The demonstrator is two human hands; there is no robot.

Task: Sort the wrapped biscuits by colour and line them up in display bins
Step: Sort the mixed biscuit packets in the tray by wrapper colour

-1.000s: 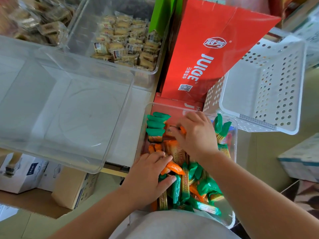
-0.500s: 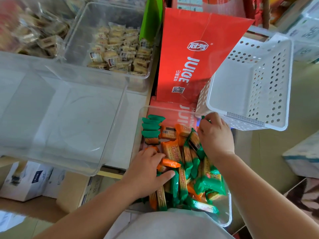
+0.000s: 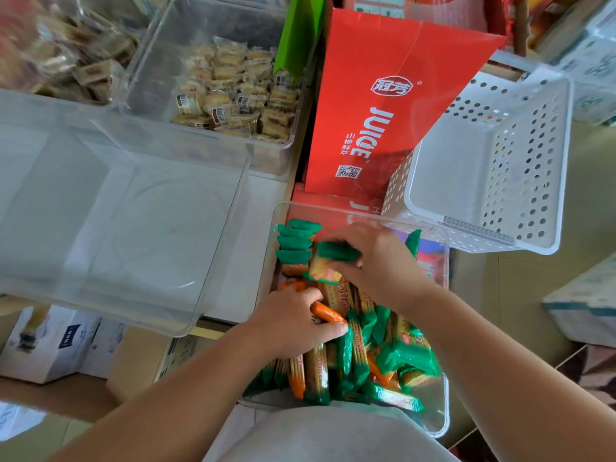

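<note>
Green biscuit (image 3: 336, 252) in right hand (image 3: 383, 265)

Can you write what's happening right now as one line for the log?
right hand: holds green-wrapped biscuit pack | left hand: grips orange-wrapped biscuit pack | place: clear plastic bin

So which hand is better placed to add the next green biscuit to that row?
The right hand: it pinches a green-wrapped biscuit just beside the green row at the far end of the clear bin. The left hand holds an orange-wrapped biscuit nearer the person.
</note>
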